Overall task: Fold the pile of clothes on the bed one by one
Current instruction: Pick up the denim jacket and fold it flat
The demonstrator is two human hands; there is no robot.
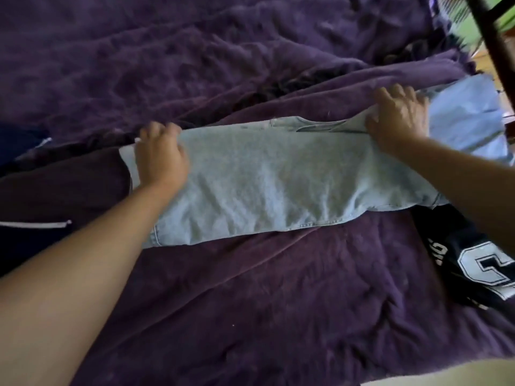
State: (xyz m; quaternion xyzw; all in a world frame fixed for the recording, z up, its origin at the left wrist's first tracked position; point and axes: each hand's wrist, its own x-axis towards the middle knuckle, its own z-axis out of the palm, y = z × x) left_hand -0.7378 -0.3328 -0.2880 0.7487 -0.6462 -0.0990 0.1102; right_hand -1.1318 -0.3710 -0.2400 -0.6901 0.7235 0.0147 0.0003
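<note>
Dark wooden post (497,48) (top right)

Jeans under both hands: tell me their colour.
The jeans are pale, faded blue; the head view shows it.

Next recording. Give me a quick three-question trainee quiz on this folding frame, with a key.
1. True or false: both hands grip the light blue jeans, the left hand at one end and the right hand at the other.
2. Which of these lies beside the end of the jeans held by the right hand?
A) a black jersey with white lettering
B) a red towel
C) a yellow pillow
3. Fill in the blank: the jeans lie stretched across a ____ bedspread.

Key: 1 true; 2 A; 3 purple.
</note>
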